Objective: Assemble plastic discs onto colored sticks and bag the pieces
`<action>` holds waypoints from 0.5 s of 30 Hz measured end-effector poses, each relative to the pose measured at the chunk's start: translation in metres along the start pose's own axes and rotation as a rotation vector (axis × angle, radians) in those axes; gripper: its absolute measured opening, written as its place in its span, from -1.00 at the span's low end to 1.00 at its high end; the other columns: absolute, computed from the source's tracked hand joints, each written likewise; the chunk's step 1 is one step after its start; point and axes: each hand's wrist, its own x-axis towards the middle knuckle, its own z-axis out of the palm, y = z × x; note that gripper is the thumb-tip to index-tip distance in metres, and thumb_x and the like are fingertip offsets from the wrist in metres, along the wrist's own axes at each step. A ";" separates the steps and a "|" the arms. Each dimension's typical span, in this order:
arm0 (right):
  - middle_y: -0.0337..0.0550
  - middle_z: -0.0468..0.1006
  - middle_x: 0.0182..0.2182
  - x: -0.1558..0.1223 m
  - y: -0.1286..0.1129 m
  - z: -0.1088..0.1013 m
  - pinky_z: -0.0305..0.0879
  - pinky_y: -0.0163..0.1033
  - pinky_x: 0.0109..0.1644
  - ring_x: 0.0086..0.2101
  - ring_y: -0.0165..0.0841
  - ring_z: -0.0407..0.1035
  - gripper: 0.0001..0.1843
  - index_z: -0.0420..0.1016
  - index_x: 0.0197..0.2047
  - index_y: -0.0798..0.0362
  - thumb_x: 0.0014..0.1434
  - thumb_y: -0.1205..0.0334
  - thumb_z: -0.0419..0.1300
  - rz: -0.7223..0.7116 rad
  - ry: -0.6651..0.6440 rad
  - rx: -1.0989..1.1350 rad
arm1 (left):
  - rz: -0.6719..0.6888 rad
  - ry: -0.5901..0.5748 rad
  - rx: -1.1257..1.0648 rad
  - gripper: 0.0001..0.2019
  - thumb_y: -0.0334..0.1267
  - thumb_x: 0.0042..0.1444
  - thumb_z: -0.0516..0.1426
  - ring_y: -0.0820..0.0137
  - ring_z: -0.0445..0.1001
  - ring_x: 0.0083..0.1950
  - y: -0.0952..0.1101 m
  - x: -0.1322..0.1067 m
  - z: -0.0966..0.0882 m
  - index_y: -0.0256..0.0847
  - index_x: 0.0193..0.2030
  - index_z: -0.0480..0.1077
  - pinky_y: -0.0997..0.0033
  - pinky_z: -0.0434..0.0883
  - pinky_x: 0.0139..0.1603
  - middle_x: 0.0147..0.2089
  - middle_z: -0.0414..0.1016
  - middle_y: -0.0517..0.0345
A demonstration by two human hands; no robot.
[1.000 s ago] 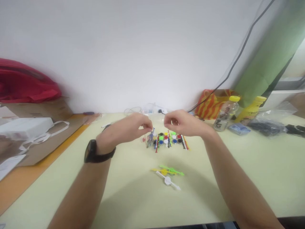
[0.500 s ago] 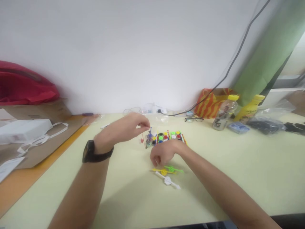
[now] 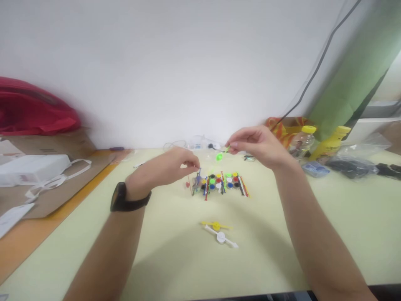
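My right hand (image 3: 258, 146) is raised above the back of the table, thumb and fingers pinched on one end of a green arrow spinner (image 3: 219, 156), whose round hub hangs free. Fingers closed, my left hand (image 3: 175, 165) hovers at the top of a blue arrow spinner (image 3: 198, 177); whether it grips that or something else is hidden. Below the hands, colourful round spinner hubs (image 3: 216, 182) and arrows stand in a row, with a red spinner (image 3: 187, 184) at its left end. Nearer me lie a yellow arrow spinner (image 3: 216, 225) and a white arrow spinner (image 3: 221, 238), their ends close together.
On the right stand a clear bottle (image 3: 302, 140) and a yellow bottle (image 3: 332, 144), beside a striped bag (image 3: 275, 125) and plastic packets (image 3: 352, 163). Cardboard (image 3: 75, 184), a white box (image 3: 31, 167) and a red bag (image 3: 34, 108) occupy the left. Glasses (image 3: 249, 158) lie behind.
My right hand has lifted the green arrow spinner from beside the yellow and white ones, carrying it up and away from me. My left hand has barely moved.
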 end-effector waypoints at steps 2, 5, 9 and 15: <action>-0.10 0.70 -0.31 0.000 -0.004 0.004 0.54 -0.16 -0.07 -0.26 -0.29 0.59 -0.84 0.69 -0.21 0.07 0.14 0.20 0.43 -0.020 0.055 -0.023 | 0.001 -0.008 -0.009 -0.79 -0.22 0.29 0.12 0.31 0.57 -0.12 0.001 0.000 0.001 -0.06 -0.15 0.63 0.38 0.40 -0.13 -0.11 0.67 0.17; -0.09 0.71 -0.29 0.003 -0.004 0.018 0.53 -0.16 -0.09 -0.24 -0.26 0.60 -0.87 0.68 -0.22 0.09 0.13 0.26 0.40 0.002 0.060 -0.089 | 0.007 -0.015 -0.014 -0.79 -0.23 0.29 0.12 0.32 0.57 -0.13 0.004 0.001 0.003 -0.05 -0.16 0.62 0.39 0.40 -0.13 -0.12 0.67 0.20; -0.11 0.70 -0.33 0.009 0.004 0.040 0.49 -0.23 -0.17 -0.27 -0.28 0.59 -0.89 0.67 -0.23 0.11 0.14 0.35 0.32 0.030 -0.036 -0.194 | 0.048 -0.018 -0.029 -0.79 -0.26 0.30 0.12 0.33 0.57 -0.14 0.011 0.002 0.006 -0.06 -0.16 0.62 0.40 0.39 -0.14 -0.13 0.67 0.19; -0.16 0.70 -0.33 0.012 0.016 0.057 0.45 -0.28 -0.25 -0.31 -0.31 0.58 -0.76 0.65 -0.24 0.10 0.14 0.45 0.15 0.049 -0.237 -0.244 | 0.078 -0.025 -0.075 -0.80 -0.25 0.31 0.12 0.33 0.57 -0.18 0.020 0.005 0.008 -0.07 -0.15 0.61 0.41 0.38 -0.18 -0.13 0.67 0.18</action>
